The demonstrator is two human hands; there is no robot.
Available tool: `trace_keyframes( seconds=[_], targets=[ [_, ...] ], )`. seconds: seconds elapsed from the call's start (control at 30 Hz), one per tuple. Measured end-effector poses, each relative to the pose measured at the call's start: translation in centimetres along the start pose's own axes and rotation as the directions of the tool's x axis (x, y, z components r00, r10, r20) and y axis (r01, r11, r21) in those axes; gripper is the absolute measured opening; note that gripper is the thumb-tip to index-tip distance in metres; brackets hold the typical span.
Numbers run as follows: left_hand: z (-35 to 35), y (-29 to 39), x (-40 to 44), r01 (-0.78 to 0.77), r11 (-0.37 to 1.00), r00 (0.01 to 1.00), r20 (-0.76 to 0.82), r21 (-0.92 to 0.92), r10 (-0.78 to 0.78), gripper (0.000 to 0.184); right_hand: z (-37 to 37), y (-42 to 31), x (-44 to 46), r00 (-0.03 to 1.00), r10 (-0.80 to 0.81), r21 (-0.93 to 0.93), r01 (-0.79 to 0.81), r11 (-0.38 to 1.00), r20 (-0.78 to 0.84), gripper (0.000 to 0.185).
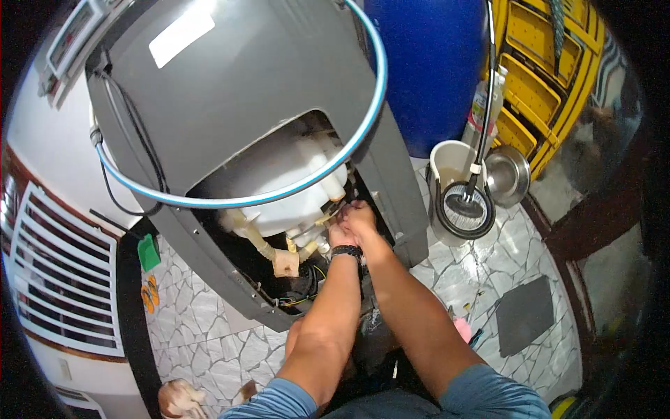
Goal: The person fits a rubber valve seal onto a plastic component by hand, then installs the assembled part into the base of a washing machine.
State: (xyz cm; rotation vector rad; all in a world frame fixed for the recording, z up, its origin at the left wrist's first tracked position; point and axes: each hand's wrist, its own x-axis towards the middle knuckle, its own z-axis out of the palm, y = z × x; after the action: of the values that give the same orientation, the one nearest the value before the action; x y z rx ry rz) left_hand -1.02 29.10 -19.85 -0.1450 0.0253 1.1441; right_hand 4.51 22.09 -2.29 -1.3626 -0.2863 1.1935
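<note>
1. Blue-grey sleeves (495,392) lie nearest the camera, at the lower edge; both bare forearms extend forward from them into the opening of a grey cabinet (244,91).
2. Left hand (341,236): at the right part of the opening, a dark bracelet (344,250) around its wrist. Fingers are mostly hidden; cannot tell whether they pinch anything.
3. Right hand (359,216): close against the left hand, overlapping it in view, fingers bent inward. Grip cannot be told; fingertips are obscured.
4. Both hands are near a pale yellowish fitting (328,217), just beneath the right part of a white tub (279,199) inside the cabinet.
5. Yellowed corrugated hose (259,242) runs below the tub, left of the hands, down to a squarish tan block (285,263). Thin wiring (319,272) lies lower in the opening.
6. Blue-and-white hose (269,202) loops across the cabinet, passing in front of the opening.
7. Right of the cabinet: blue drum (426,77); pale bucket (447,236) with a round brush-like head (466,204) at its mouth; metal bowl (508,177) just beside.
8. Tiled floor (187,307): dark grey mat (526,315) at right; green dustpan (148,253) and orange footwear (149,295) at left.
</note>
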Motion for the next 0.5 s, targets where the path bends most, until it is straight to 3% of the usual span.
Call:
trace_keyframes(
  seconds=[0.03,0.07,0.13,0.2,0.27,0.33,0.4,0.5],
  targets=[
    [4.9,-1.9,-2.4,-0.166,0.971,0.919,-0.330,0.171,0.215,0.040,0.3,1.0,1.4,1.000,0.019,0.020,-0.019,1.000,-0.001,0.020],
    [6.6,-2.4,-3.0,-0.163,0.968,0.918,-0.330,0.189,0.219,0.040,0.5,2.3,3.3,1.000,0.024,0.038,-0.024,0.999,0.002,0.020],
    [8.1,-2.7,-3.7,-0.116,0.948,0.850,-0.464,0.296,0.249,0.036,0.8,4.3,5.6,0.974,-0.214,-0.339,0.228,0.913,0.080,0.021],
    [9.2,-2.8,-4.4,-0.098,0.933,0.816,-0.509,0.348,0.275,0.036,0.7,5.2,5.8,0.989,-0.146,-0.295,0.148,0.944,0.030,0.023],
    [10.1,-3.2,-4.7,-0.081,0.917,0.785,-0.542,0.391,0.300,0.035,0.6,5.6,6.0,0.994,-0.014,-0.096,0.024,0.995,0.107,0.031],
    [10.3,-3.6,-5.3,0.001,0.741,0.822,-0.423,0.671,0.382,0.034,0.4,4.7,5.1,0.990,0.052,0.025,-0.055,0.998,0.132,0.035],
    [12.2,-3.8,-6.6,0.037,0.735,0.817,-0.443,0.677,0.368,0.033,-0.2,2.4,3.0,0.955,0.207,0.060,-0.224,0.973,0.211,0.038],
    [13.1,-3.6,-7.0,0.071,0.731,0.806,-0.470,0.679,0.358,0.032,0.0,1.8,1.8,0.962,0.180,0.116,-0.206,0.972,0.203,0.038]
  ],
)
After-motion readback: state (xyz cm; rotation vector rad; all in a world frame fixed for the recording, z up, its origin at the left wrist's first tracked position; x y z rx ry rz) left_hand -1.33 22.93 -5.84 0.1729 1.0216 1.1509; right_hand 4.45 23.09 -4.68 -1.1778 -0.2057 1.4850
